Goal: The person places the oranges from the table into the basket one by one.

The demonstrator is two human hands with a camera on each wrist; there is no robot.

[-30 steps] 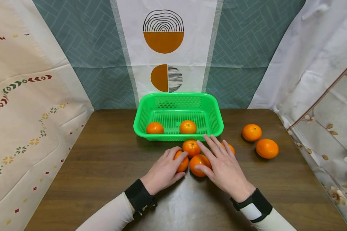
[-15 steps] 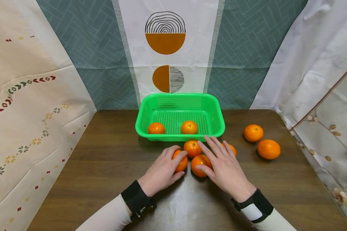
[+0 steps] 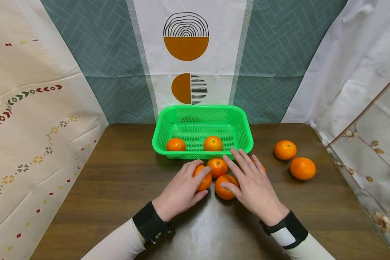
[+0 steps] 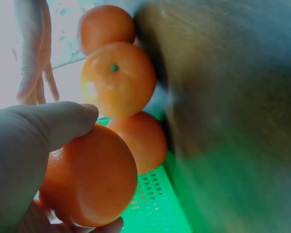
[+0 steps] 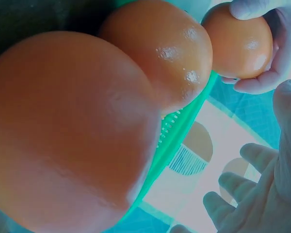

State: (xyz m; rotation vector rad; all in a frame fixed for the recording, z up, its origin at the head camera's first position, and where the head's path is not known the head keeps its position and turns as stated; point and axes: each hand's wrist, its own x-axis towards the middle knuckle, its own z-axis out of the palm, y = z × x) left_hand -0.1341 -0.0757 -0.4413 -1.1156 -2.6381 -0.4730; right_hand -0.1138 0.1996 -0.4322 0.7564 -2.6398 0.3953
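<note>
The left hand (image 3: 181,188) grips a mandarin (image 3: 204,178), thumb on the near side and fingers curled round the far side; I cannot tell whether that fruit touches the tabletop (image 3: 123,169). The right hand (image 3: 254,184) is spread with fingers straight and holds nothing. Its thumb overlaps a larger mandarin (image 3: 223,190) in the head view, while the right wrist view shows a gap between hand and fruit. Behind these, a stalk-end-up mandarin (image 3: 217,167) sits just in front of a green perforated basket (image 3: 195,156). A mostly hidden mandarin (image 3: 264,168) peeks out beyond the right hand's fingers. Inside the basket, along its front wall, rest a left-side mandarin (image 3: 176,144) and a right-side mandarin (image 3: 213,143), well apart. Near the tabletop's right edge lie a rear mandarin (image 3: 285,150) and, just beside it, a front mandarin (image 3: 303,168).
</note>
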